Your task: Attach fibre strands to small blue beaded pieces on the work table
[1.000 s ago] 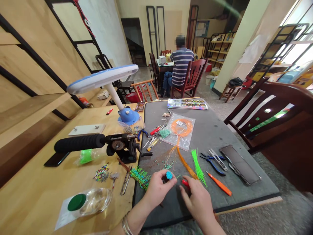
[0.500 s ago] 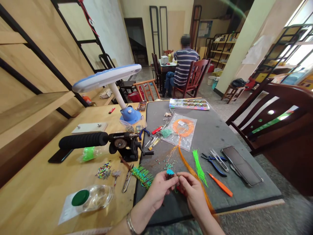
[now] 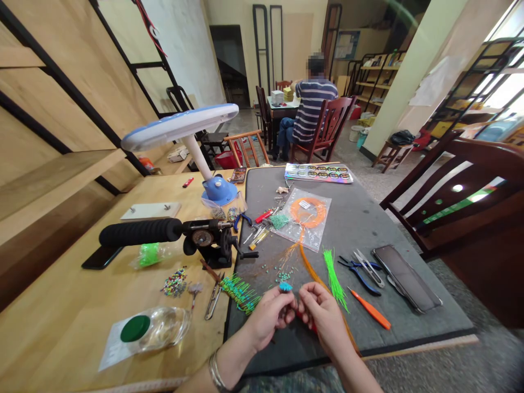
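My left hand [image 3: 269, 315] pinches a small blue beaded piece [image 3: 285, 286] above the grey mat [image 3: 356, 229]. My right hand [image 3: 323, 319] is closed right beside it, fingertips meeting the left hand's, gripping thin wire I can barely see; a red-handled tool [image 3: 305, 321] shows under it. A bundle of orange wires [image 3: 315, 275] runs from a plastic bag [image 3: 303, 218] down past my right hand. Green wire pieces [image 3: 333, 275] lie just to the right. Teal beaded wires [image 3: 241, 292] lie left of my left hand.
On the mat lie blue pliers [image 3: 356, 270], snips [image 3: 370, 266], an orange tool [image 3: 370, 314] and a phone [image 3: 407, 277]. The wooden table holds a black hand-crank tool [image 3: 172, 234], a blue lamp [image 3: 180, 125], loose beads [image 3: 174, 284] and a green-lidded bag [image 3: 147, 330]. A person sits at a far table.
My hands have come together: the right hand moved left and up to meet the left at the blue piece. The orange wire bundle shifted toward my right hand.
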`<state>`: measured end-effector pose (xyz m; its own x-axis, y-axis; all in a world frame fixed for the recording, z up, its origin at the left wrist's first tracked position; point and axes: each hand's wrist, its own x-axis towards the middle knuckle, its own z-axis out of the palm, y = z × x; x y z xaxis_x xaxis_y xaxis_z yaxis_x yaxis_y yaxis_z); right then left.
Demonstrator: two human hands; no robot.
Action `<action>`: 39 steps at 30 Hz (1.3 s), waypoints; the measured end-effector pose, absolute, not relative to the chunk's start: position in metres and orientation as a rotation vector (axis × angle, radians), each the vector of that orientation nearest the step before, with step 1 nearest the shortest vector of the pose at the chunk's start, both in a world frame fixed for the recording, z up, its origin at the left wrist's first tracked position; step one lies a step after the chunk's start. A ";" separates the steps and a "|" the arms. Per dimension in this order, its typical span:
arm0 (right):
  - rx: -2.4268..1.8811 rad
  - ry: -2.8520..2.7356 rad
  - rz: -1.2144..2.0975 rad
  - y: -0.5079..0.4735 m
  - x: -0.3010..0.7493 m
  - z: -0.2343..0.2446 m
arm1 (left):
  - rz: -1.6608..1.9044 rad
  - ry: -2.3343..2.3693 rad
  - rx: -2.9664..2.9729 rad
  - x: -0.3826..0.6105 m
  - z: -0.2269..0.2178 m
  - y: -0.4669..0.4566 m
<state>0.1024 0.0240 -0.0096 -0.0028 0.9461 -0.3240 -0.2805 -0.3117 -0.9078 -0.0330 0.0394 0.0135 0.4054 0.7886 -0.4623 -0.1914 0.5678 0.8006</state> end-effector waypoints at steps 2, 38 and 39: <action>-1.247 -0.820 1.526 0.026 0.100 -0.011 | 0.681 0.959 0.771 -0.032 0.014 0.039; -1.250 -0.835 1.482 0.022 0.100 -0.013 | 0.735 1.058 0.834 -0.027 0.016 0.037; -1.252 -0.845 1.471 0.021 0.099 -0.013 | 0.750 1.061 0.817 -0.026 0.015 0.037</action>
